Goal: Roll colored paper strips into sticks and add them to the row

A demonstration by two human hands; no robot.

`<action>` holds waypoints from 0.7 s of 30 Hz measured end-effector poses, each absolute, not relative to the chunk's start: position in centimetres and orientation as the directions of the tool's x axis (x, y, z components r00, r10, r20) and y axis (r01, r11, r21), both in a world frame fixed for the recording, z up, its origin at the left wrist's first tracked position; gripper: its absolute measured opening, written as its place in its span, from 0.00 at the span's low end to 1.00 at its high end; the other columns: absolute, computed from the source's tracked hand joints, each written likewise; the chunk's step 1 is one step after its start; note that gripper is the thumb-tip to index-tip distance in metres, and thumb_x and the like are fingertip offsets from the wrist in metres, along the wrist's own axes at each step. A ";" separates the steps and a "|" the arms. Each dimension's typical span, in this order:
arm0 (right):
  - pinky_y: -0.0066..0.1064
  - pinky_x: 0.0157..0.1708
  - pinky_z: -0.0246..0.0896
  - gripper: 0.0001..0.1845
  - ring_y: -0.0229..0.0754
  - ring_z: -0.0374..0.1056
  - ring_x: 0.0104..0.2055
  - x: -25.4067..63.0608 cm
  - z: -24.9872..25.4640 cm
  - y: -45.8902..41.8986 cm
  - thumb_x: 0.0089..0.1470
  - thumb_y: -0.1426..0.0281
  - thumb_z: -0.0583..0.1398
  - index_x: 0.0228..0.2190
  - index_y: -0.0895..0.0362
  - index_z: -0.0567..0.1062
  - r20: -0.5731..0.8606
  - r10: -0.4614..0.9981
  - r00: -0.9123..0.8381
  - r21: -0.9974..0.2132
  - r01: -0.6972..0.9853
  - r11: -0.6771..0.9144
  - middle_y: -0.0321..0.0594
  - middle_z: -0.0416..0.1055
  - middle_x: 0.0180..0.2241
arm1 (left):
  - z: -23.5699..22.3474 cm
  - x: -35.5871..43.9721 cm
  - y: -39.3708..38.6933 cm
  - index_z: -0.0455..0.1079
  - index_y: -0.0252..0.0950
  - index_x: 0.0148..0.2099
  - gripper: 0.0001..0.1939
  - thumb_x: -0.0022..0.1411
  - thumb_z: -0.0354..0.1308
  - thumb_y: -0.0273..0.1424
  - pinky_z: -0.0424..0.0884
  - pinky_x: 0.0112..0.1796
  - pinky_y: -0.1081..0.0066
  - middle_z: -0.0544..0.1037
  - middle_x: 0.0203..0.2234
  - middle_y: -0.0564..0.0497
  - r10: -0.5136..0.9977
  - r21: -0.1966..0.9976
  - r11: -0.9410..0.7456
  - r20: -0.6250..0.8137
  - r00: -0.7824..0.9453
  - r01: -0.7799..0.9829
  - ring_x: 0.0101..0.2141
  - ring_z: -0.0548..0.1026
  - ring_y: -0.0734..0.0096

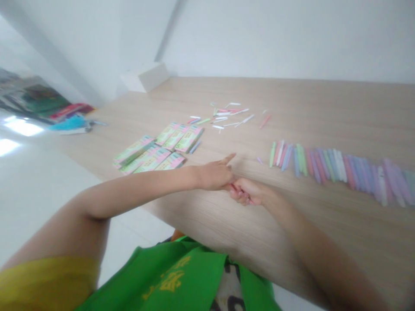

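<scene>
My left hand [216, 175] and my right hand [245, 191] meet over the near part of the table. My right hand is closed round a slim red stick [233, 187], pen-like, and mostly hidden in the fingers. The left hand touches the right at the stick's upper end; its index finger points out and the other fingers are curled, seemingly on that end. Beyond the hands lies a small purple piece [260, 160]. To the right, a long row of pastel pen-like sticks [327, 164] lies side by side.
Several green-and-pink packs [171, 142] lie in two rows on the wooden table [207, 220], left of my hands. Loose white, red and green sticks [223, 116] are scattered farther back. A white block [154, 77] stands at the wall; blue and red items [69, 121] sit far left.
</scene>
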State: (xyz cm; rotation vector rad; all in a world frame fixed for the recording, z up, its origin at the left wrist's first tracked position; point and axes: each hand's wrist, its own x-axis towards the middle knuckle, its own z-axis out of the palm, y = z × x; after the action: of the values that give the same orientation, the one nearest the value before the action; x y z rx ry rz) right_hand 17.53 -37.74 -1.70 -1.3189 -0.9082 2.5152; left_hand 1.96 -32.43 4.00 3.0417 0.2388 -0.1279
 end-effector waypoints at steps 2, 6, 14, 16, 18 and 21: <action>0.22 0.14 0.25 0.04 0.28 0.33 0.11 17.4 -1.5 -37.8 0.41 0.74 0.48 0.21 0.54 0.54 -0.711 0.389 -0.586 -0.555 0.127 -0.822 0.25 0.46 0.11 | 3.5 2.0 -32.3 0.71 0.34 0.25 0.13 0.63 0.53 0.25 0.47 0.63 0.55 0.78 0.25 0.48 0.034 0.058 -0.997 -0.158 0.987 0.043 0.42 0.76 0.63; 0.21 0.14 0.26 0.06 0.27 0.33 0.12 17.1 -1.2 -38.1 0.48 0.72 0.47 0.22 0.54 0.52 -0.702 0.425 -0.572 -0.568 0.088 -0.819 0.24 0.46 0.11 | 2.9 2.0 -32.3 0.71 0.34 0.30 0.06 0.60 0.57 0.25 0.51 0.61 0.53 0.79 0.32 0.44 0.098 -0.050 -0.994 -0.070 0.993 0.095 0.55 0.66 0.57; 0.22 0.12 0.27 0.03 0.29 0.33 0.11 17.5 -1.7 -37.6 0.41 0.73 0.47 0.22 0.54 0.55 -0.702 0.389 -0.596 -0.542 0.094 -0.835 0.24 0.45 0.10 | 4.8 0.8 -31.8 0.68 0.25 0.49 0.25 0.56 0.63 0.39 0.62 0.55 0.56 0.66 0.55 0.29 0.261 -0.016 -0.965 0.063 0.963 0.262 0.61 0.54 0.47; 0.22 0.12 0.26 0.05 0.29 0.32 0.11 17.6 -1.9 -37.7 0.39 0.73 0.47 0.22 0.53 0.51 -0.703 0.394 -0.592 -0.534 0.072 -0.842 0.24 0.44 0.10 | 3.9 0.3 -31.5 0.72 0.29 0.43 0.11 0.63 0.55 0.31 0.61 0.56 0.60 0.73 0.48 0.36 0.147 -0.063 -0.988 -0.055 0.988 0.144 0.60 0.58 0.54; 0.22 0.12 0.26 0.07 0.29 0.32 0.11 17.7 -2.0 -37.8 0.38 0.73 0.47 0.21 0.53 0.49 -0.710 0.393 -0.584 -0.528 0.073 -0.846 0.24 0.44 0.10 | 2.9 0.2 -31.3 0.74 0.32 0.36 0.10 0.65 0.51 0.25 0.58 0.58 0.62 0.78 0.39 0.42 0.081 -0.108 -0.992 -0.129 0.988 0.067 0.58 0.63 0.60; 0.23 0.12 0.26 0.08 0.28 0.32 0.11 17.8 -2.1 -37.8 0.38 0.74 0.47 0.22 0.53 0.48 -0.712 0.394 -0.581 -0.529 0.075 -0.845 0.25 0.45 0.11 | 2.5 0.6 -31.1 0.73 0.32 0.33 0.10 0.65 0.52 0.25 0.51 0.62 0.57 0.79 0.36 0.44 0.072 -0.172 -0.983 -0.051 0.996 0.062 0.59 0.61 0.61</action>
State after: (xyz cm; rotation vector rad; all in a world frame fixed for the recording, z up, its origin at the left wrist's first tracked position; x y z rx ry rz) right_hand 17.78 -37.84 -2.14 -1.3290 -0.7769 2.5211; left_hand 0.60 -31.06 2.50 3.3094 0.1116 -0.0941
